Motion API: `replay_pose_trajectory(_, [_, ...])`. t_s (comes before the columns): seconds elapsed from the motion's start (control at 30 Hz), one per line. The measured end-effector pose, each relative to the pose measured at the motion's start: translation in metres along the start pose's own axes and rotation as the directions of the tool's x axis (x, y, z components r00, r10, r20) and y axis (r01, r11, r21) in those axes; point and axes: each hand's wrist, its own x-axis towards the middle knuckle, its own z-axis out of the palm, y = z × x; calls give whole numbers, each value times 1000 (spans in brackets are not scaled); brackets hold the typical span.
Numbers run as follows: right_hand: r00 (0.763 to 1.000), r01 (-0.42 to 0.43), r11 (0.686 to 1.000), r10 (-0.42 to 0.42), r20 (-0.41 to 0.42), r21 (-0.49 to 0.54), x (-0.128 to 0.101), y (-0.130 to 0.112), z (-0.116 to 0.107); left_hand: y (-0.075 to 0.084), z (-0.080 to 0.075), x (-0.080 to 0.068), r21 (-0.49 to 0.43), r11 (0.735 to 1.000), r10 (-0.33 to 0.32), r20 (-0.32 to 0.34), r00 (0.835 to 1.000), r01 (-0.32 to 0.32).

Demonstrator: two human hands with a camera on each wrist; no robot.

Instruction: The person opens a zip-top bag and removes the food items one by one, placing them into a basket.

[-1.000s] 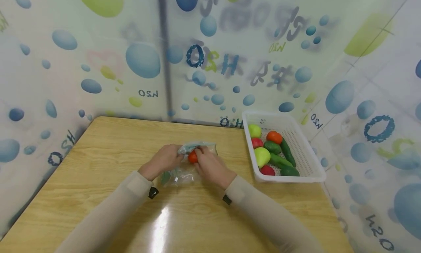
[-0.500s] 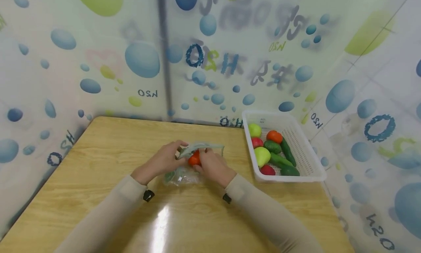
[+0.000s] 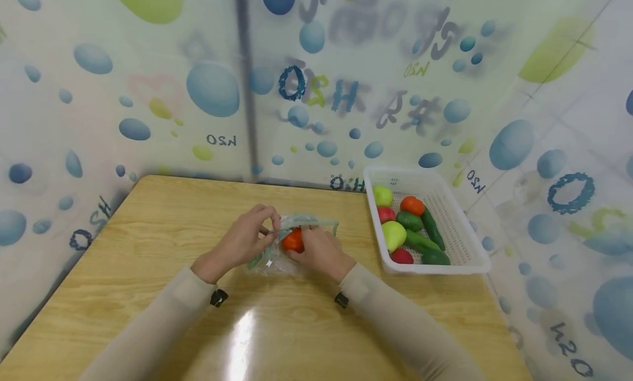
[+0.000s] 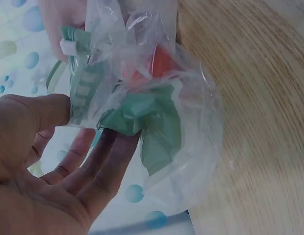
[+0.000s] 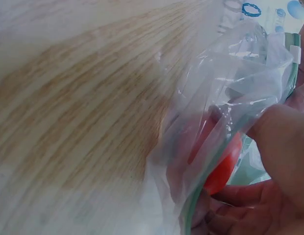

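Note:
A clear zip bag (image 3: 274,264) with a green-edged mouth and green patches stands over the wooden table between both hands. My left hand (image 3: 243,238) pinches the mouth's left edge; in the left wrist view, its thumb (image 4: 51,110) lies near a white slider (image 4: 68,47). A red tomato (image 3: 293,239) sits at the mouth, gripped by my right hand (image 3: 323,252). In the right wrist view the tomato (image 5: 223,169) shows partly behind the bag's green rim, with fingers around it. Clear film and the hand hide some of the fingertips.
A white plastic basket (image 3: 465,249) stands at the table's right, holding green and red fruit, an orange-red tomato (image 3: 412,205), cucumbers and other green produce. A patterned wall (image 3: 316,150) rises behind the wooden table (image 3: 163,221).
My left hand has shifted left and slightly up, and the bag's mouth has spread wider. More of the tomato shows. My right hand stays near the same spot; the basket is unmoved.

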Motion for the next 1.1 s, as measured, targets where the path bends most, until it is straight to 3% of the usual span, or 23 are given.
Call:
replay_pose_trajectory(0.13, [1000,4,999,-4,-11,42,-2,2,-1,0,2,1,22,1000,17,-15,1000,-17])
replay_pose_trajectory(0.27, [1000,16,999,-14,-27,52,-3,3,-1,0,3,0,9,1000,-5,-11,1000,5])
replay_pose_trajectory(0.53, [996,41,998,-38,-75,39,-8,3,-5,-2,2,-1,10,998,-65,53,996,65])
replay_pose_trajectory(0.77, [997,54,990,-48,-53,128,-12,1,-11,-2,1,-3,10,993,-116,81,990,116])
replay_pose_trajectory(1.1, [998,60,983,-54,-38,176,-17,-2,-22,-2,-1,-5,6,991,-131,84,988,131])
